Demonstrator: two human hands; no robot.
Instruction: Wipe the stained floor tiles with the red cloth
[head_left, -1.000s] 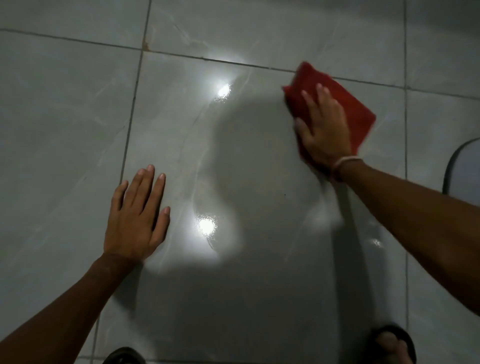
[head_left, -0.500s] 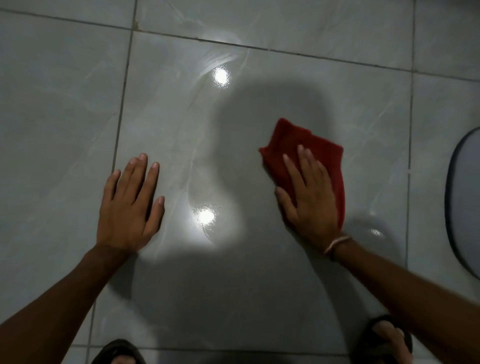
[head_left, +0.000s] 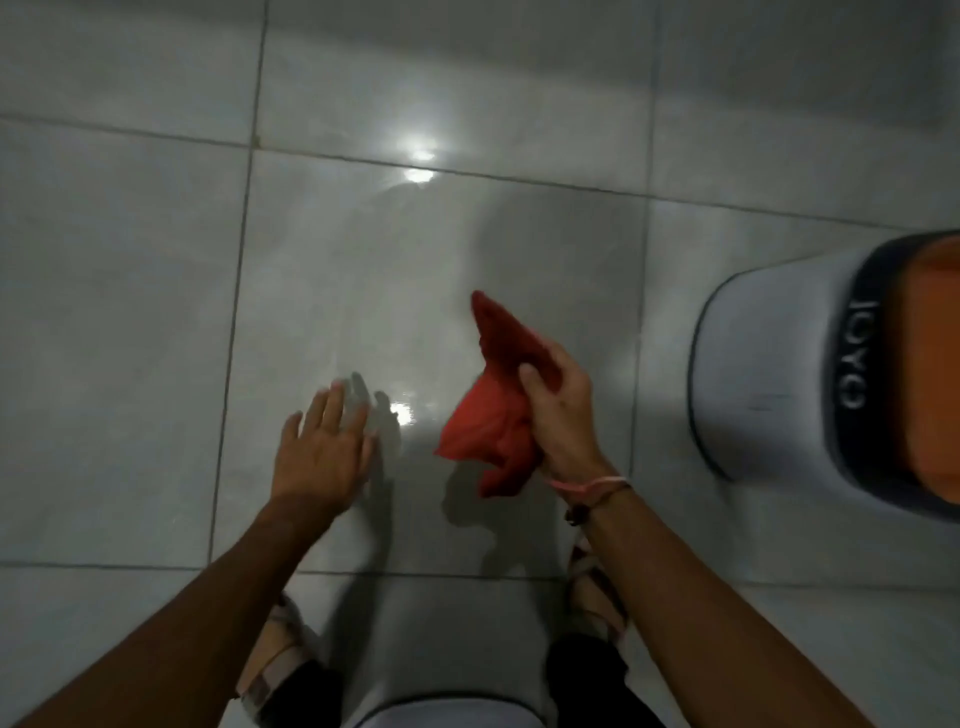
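The red cloth (head_left: 493, 410) hangs bunched in the air above the glossy grey floor tiles (head_left: 363, 286), lifted off them. My right hand (head_left: 561, 410) grips it, fingers closed around its middle, a pink band on the wrist. My left hand (head_left: 322, 447) hovers to the left of the cloth with its fingers spread and nothing in it; it is blurred by motion. A shadow of the cloth falls on the tile below it.
A grey bucket (head_left: 779, 374) with a dark rim, lettering and an orange inside stands at the right. My sandalled feet (head_left: 280, 660) and the other sandalled foot (head_left: 597, 597) are at the bottom. Bright light reflections (head_left: 415, 171) shine on the tile.
My right hand has pulled the cloth toward me, then lifted it off the tile, bunched. My left hand has left the floor. The view has risen and the bucket has come into sight.
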